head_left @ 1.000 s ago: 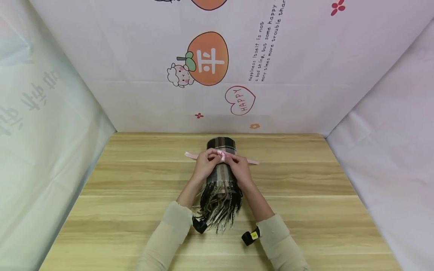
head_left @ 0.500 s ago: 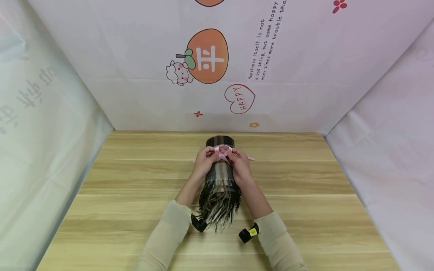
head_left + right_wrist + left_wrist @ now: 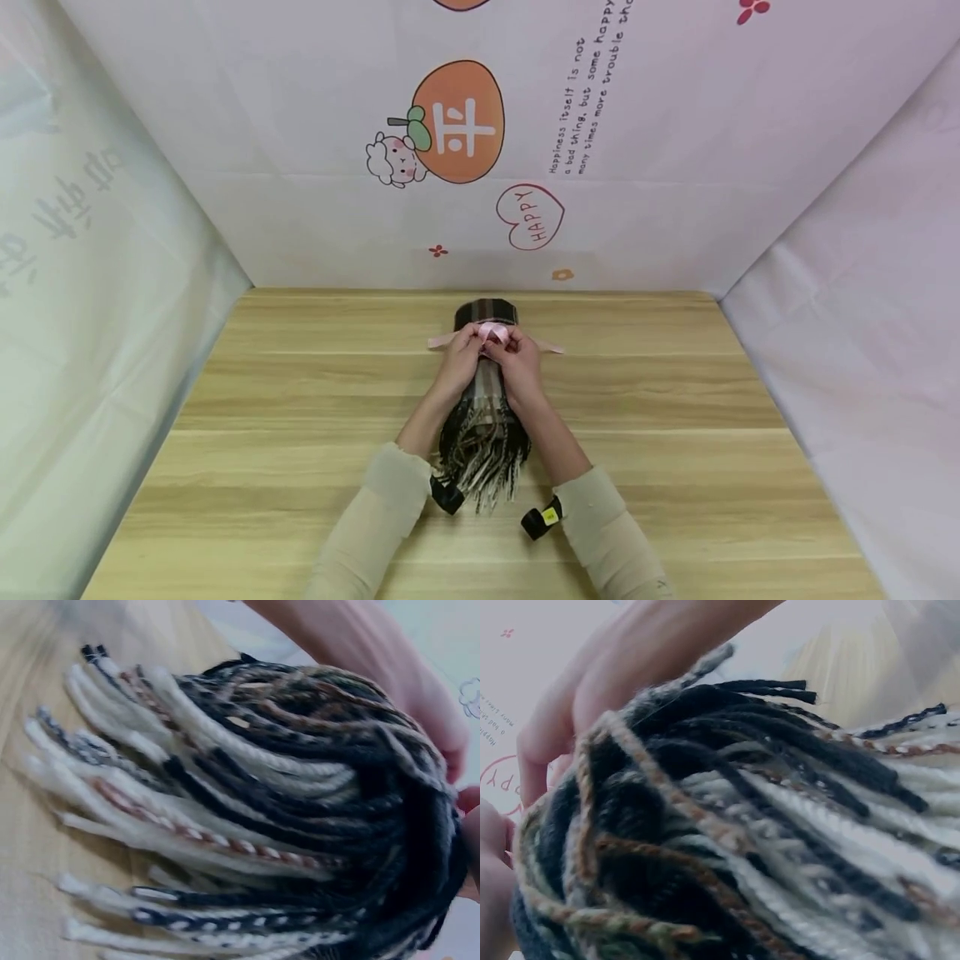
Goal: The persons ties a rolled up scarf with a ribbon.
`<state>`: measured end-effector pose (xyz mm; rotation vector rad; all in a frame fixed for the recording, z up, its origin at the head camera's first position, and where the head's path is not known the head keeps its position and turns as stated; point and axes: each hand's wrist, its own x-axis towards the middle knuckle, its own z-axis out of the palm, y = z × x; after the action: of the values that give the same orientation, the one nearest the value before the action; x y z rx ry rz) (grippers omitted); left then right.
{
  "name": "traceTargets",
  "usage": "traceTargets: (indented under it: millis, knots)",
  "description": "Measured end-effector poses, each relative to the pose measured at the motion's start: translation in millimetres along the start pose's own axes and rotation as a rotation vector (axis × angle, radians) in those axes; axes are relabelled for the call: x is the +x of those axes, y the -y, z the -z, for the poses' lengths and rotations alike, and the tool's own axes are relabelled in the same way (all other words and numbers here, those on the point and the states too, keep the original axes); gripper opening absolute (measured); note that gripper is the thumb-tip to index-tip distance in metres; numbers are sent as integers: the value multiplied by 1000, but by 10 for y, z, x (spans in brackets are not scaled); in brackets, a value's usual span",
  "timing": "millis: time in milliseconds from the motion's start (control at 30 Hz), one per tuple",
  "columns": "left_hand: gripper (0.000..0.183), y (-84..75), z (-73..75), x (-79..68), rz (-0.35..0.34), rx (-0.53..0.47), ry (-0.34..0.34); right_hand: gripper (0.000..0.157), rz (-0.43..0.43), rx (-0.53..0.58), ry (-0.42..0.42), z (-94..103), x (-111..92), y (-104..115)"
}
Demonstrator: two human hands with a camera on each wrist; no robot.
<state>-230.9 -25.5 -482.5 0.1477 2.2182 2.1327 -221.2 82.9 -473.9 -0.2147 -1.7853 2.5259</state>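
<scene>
A rolled plaid scarf [image 3: 486, 312] in black, grey and brown lies lengthwise on the wooden table, its fringe [image 3: 486, 467] spread toward the near side. Around its upper part runs a pink ribbon [image 3: 492, 331], looped on top, with a tail out to each side. My left hand [image 3: 457, 364] pinches the loop's left side; my right hand [image 3: 522, 368] pinches its right side, thumb at the middle. The fingers partly cover the crossing of the ribbon. Both wrist views are filled mostly by the twisted fringe strands [image 3: 780, 817], with parts of the hands behind.
A printed white cloth [image 3: 637, 225] stands as a wall behind the table [image 3: 300, 417], with plain white cloth on both sides. Black wrist cameras [image 3: 447, 497] hang beneath the beige sleeves, close to the fringe.
The ribbon was raised into a wide loop with crossed ends half a second ago. Now my hands are closer together and the loop is smaller. The scarf stays in place.
</scene>
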Motion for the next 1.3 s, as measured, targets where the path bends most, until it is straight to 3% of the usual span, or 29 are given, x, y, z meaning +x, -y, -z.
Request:
traceTargets:
  millis: [133,233,333,500,633,867,967,1033,1133,1300]
  knots:
    - [26,12,-53,-9,4,91,-6,3,52,-102,-128,-63,-4,-35]
    - [32,36,-86,-7,8,133,-17,10,71,-114,-191,-89,7,-61]
    - [28,55,-101,5,-16,119,-57,22,66,-57,-211,-98,24,-70]
    - [29,56,-91,25,-44,35,-190,33,1,187,-185,-44,73,-42]
    - [36,28,-49,16,25,-172,-263,36,-80,363,-160,48,92,17]
    - [38,-15,141,-33,188,-825,-263,46,-290,583,-151,243,126,131]
    - [36,15,247,-67,264,-1023,-252,54,-368,667,-170,354,157,144]
    - [34,45,303,-82,308,-1107,-258,58,-402,683,-170,414,176,137]
    - [37,90,328,-97,330,-1157,-269,62,-419,647,-153,463,186,106]
    - [42,111,248,-102,285,-1140,-273,59,-340,581,-115,436,161,54]
